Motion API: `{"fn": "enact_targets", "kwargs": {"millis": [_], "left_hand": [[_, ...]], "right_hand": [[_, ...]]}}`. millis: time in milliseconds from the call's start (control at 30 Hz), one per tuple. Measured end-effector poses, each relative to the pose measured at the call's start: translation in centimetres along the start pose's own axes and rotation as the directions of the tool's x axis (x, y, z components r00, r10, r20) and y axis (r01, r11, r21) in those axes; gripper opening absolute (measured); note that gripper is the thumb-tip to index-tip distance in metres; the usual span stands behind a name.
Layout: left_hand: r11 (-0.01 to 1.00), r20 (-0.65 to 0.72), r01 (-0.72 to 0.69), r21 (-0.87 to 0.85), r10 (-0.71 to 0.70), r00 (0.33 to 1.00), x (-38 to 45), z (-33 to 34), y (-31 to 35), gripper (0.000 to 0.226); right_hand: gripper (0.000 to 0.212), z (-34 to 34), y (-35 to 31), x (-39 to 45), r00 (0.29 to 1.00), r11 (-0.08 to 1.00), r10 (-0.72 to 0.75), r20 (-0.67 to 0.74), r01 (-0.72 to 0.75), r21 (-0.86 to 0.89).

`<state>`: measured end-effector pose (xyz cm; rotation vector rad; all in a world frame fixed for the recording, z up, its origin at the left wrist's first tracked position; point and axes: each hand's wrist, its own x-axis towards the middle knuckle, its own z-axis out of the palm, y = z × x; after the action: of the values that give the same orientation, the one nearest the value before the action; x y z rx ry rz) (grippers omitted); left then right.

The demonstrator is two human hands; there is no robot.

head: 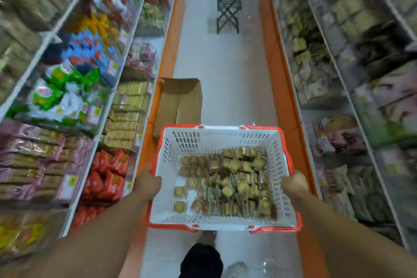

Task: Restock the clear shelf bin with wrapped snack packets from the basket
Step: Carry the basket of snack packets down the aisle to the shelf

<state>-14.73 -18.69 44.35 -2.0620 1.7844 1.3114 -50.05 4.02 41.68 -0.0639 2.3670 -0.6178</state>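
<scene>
A white plastic basket [277,153] with a red rim hangs in front of me over the aisle floor. Several small wrapped snack packets [228,183] with yellow and brown labels cover its bottom. My left hand [147,184] grips the basket's left rim. My right hand [293,184] grips the right rim. Clear shelf bins [316,88] full of packets line the right side, blurred by motion; I cannot tell which bin belongs to the task.
Shelves of coloured snack bags [67,88] run along the left. An open cardboard box [180,101] lies on the floor just beyond the basket. A dark folding stool [228,12] stands farther down the white aisle. Orange shelf bases edge both sides.
</scene>
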Motion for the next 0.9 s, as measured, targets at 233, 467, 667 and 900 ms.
{"fn": "enact_targets", "kwargs": {"millis": [233, 467, 667, 900], "left_hand": [[0.999, 0.01, -0.018, 0.046, 0.017, 1.0, 8.7, -4.5, 8.0, 0.045], [0.997, 0.021, 0.036, 0.071, -0.037, 0.999, 16.5, -7.4, 18.2, 0.055], [0.996, 0.019, 0.069, 0.054, -0.07, 0.997, 23.2, -7.6, 27.5, 0.022], [0.996, -0.088, 0.086, -0.006, -0.086, 0.992, 29.8, -8.0, 38.0, 0.001]], "right_hand": [[0.032, -0.6, -12.1, 6.6, 0.999, 0.999, 0.03, 0.035, -0.031, 0.021], [0.047, -1.1, -22.2, 13.5, 1.0, 0.999, 0.029, -0.008, -0.029, 0.038], [0.051, -2.4, -30.5, 22.8, 0.998, 0.995, 0.055, 0.038, -0.057, 0.076], [0.049, -5.7, -42.2, 32.0, 0.995, 0.998, 0.059, 0.081, -0.061, 0.017]]}}
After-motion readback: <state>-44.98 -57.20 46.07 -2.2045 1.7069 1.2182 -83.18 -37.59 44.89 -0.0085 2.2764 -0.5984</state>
